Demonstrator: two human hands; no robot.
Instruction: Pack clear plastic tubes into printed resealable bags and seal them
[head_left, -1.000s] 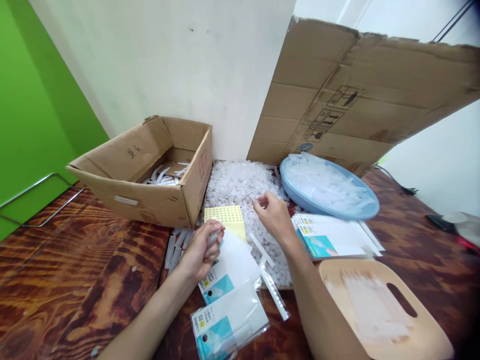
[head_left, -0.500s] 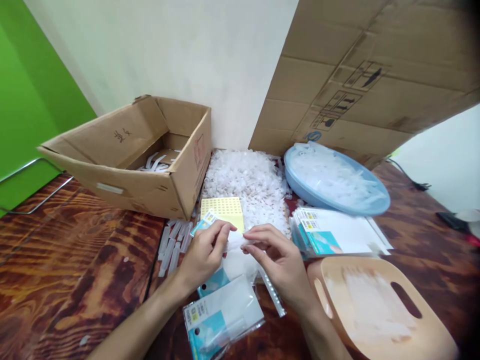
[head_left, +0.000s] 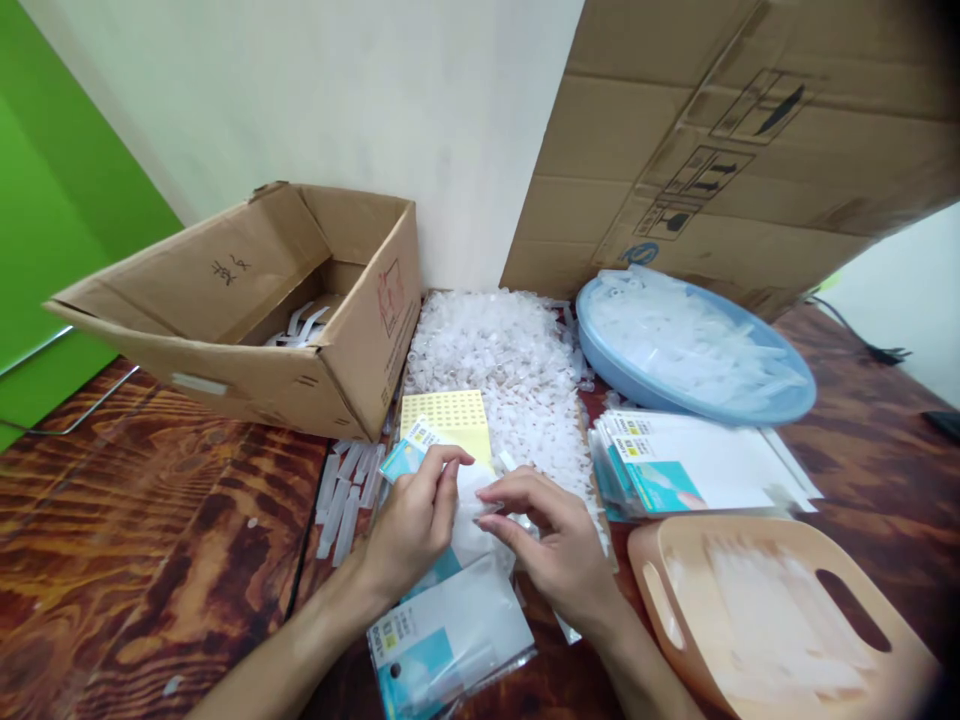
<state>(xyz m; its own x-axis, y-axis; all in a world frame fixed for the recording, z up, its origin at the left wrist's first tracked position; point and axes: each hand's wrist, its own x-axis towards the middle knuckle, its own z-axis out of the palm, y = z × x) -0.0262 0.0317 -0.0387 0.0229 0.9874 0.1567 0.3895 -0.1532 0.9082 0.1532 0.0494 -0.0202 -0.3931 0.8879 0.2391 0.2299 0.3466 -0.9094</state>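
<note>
My left hand (head_left: 411, 520) is closed, thumb and forefinger pressed together; whatever is between them is hidden. Close by on the right, my right hand (head_left: 559, 545) pinches a small translucent plastic piece (head_left: 491, 508), too blurred to name. Beneath the fingers lies a white and teal card (head_left: 439, 575), partly covered by my hands. Nearer to me is a clear packet (head_left: 457, 625) with a printed card and a translucent piece inside. A yellow sheet of round stickers (head_left: 450, 420) lies just beyond my left hand, overlapped by another printed card (head_left: 409, 455).
Small clear plastic parts (head_left: 495, 340) are heaped at the back. An open cardboard box (head_left: 352, 375) and several translucent tubes (head_left: 341, 510) are on the left. On the right are a filled blue basin (head_left: 622, 375), stacked cards (head_left: 720, 465) and a peach-coloured container (head_left: 675, 530).
The fingers of my two hands, close together before, are now slightly further apart, with the right hand a little lower. The camera view has shifted slightly.
</note>
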